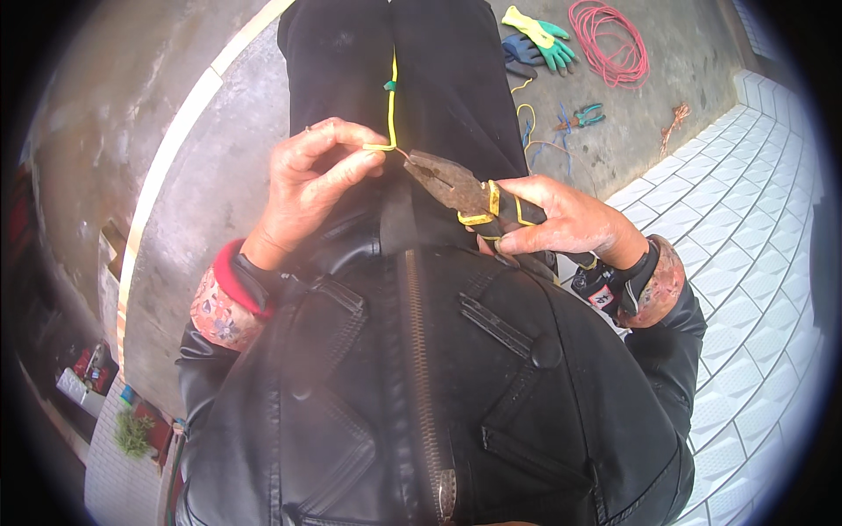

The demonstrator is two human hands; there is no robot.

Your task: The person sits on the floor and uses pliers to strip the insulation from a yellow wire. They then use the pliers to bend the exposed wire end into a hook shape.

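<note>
Between the thumb and forefinger of my left hand (320, 161) is the bent end of a yellow insulated wire (392, 118). The wire runs up over the dark trousers and bears a small green piece (390, 86). A short bare copper end (402, 153) sticks out to the right of my fingers. My right hand (569, 214) grips combination pliers (450, 183) with black and yellow handles. Their rusty jaw tips are at the copper end; whether they clamp it cannot be told.
On the concrete floor at the upper right lie work gloves (543, 39), a coil of red wire (608, 46), teal-handled pliers (584, 117) among blue and yellow wire scraps, and a bundle of bare copper wire (675, 125). A white tiled surface (743, 217) borders the floor at right.
</note>
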